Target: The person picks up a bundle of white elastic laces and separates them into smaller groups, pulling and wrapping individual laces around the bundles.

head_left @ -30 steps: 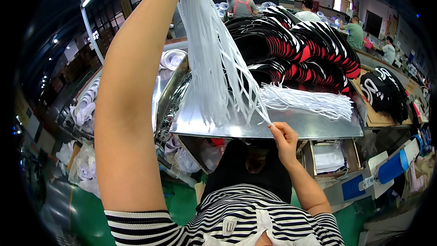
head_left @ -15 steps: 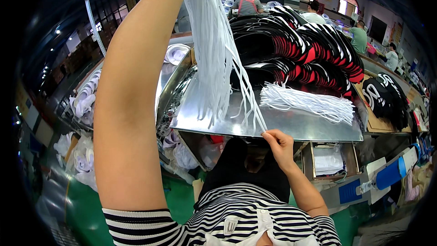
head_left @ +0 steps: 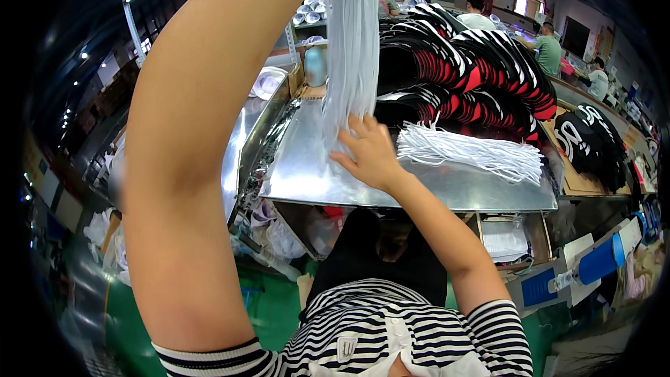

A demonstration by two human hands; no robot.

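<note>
A long hank of white cords (head_left: pixel 352 42) hangs from the top edge of the picture over the metal tabletop (head_left: pixel 300 171). My left arm is raised to that edge where the hank comes down, and my left hand is outside the picture. At the lower end of the hank, my right hand (head_left: pixel 373 153) touches the strands with its fingers apart. The cord tips behind it are partly hidden and smeared. A second bundle of white cords (head_left: pixel 471 156) lies on the table to the right.
Stacks of black, red and white curved pieces (head_left: pixel 460 70) stand at the back of the table. A light-blue container (head_left: pixel 315 66) is behind the hank. Under the tabletop is an open drawer (head_left: pixel 506 241). Several people work farther back.
My right hand has let go of the few strand ends near the table's front edge and moved up and left to the hank. The hank has shifted right and hangs closer together.
</note>
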